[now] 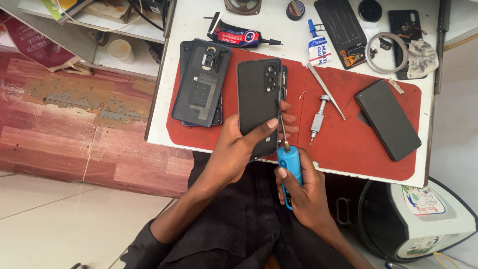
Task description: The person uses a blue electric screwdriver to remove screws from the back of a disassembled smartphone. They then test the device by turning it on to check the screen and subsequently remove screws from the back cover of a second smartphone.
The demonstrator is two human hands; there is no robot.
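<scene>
Gripping a black smartphone (259, 102) from below, the left hand (234, 149) is curled round the lower half of the phone, thumb pressed across its back and fingers wrapped behind its right edge. The phone is held back-side up, with its camera cluster near the top, over the near edge of a red work mat (348, 139) on a white table (169, 74).

The right hand (303, 192) is closed in a fist round a blue electric screwdriver (290, 172), thumb laid along its body. The thin bit points upward and meets the right edge of the phone, just beside the left hand's fingertips.

To the left on the mat lies a dark phone back cover (200, 89), inner face up, resting on another phone body. To the right lie a silver manual screwdriver (317, 118) and tweezers (326, 92), close together, and further right a black phone (388, 119) lying flat and tilted. Beyond the mat, on the bare table, are a black-and-red glue tube (236, 36), a small white glue bottle (316, 47) with a blue cap, another dark back cover (343, 31) and a coil of pale wire (386, 52).
</scene>
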